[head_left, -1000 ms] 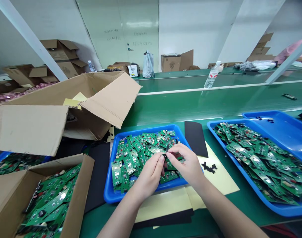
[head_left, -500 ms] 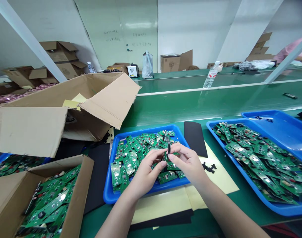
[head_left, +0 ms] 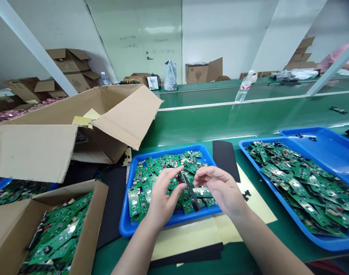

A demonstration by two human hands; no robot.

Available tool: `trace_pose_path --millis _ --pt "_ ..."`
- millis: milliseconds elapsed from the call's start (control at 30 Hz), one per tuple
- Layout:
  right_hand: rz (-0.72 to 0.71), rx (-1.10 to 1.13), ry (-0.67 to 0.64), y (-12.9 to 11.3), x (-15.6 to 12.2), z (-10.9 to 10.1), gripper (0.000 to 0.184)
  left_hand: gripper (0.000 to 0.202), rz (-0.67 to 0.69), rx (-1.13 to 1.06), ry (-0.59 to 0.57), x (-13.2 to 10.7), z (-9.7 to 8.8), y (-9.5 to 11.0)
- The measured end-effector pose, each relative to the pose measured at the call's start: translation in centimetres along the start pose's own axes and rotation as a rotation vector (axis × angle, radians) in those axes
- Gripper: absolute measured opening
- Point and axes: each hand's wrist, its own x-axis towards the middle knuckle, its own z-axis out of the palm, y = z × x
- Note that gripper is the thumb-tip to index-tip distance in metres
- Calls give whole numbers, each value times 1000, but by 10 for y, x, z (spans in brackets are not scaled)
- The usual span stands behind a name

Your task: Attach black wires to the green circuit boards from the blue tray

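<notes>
Thin black strip (head_left: 190, 191), long axis running 11 to 5 o'clock, pinched in left hand's (head_left: 163, 198) fingers; right hand (head_left: 221, 191) just beside, fingers loose, over blue plastic tray (head_left: 124, 217).

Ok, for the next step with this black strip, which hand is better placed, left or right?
Probably the left hand: its thumb and fingers seem to pinch the black strip. The right hand is open, with its fingertips only beside the strip, above the green circuit boards.
</notes>
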Motion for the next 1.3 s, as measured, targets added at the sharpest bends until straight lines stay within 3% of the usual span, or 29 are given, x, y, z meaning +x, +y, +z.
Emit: trace_pose_path --millis 133,233,433,700,933,1133,1300 --pt "194 52 -12 -4 1 1 25 42 227 180 78 1 0 1" --pt "253 -20 -36 -4 -1 5 30 47 297 231 94 0 2 1" --pt "337 20 -77 2 -3 7 31 53 352 248 138 -1 1 0" --pt "471 154 -159 0 -3 9 33 46 304 138 104 -3 0 2" --pt "286 -87 -68 -3 -5 12 26 47 242 45 35 -5 2 4" --pt "130 -349 4 -3 -11 14 15 41 91 -186 4 -9 9 6" --pt "-34 -571 -18 -7 -11 10 8 37 -39 -352 -33 -9 10 6"
